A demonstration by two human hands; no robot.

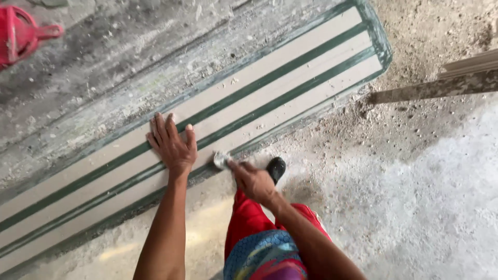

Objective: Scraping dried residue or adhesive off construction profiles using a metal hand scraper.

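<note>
A long row of beige tiles [270,88] with dark green filled joints lies diagonally on the dusty floor. My left hand [172,145] rests flat on the tiles, fingers spread. My right hand [251,179] grips a small grey pad or scraper [221,159], which touches the near edge of the tile row. Below my hands I see my red trouser leg [249,220] and a black shoe [276,168].
A red plastic container [18,33] sits at the top left. A wooden board [441,85] juts in from the right edge. Grey mortar dust and grit cover the floor [415,197] around the tiles.
</note>
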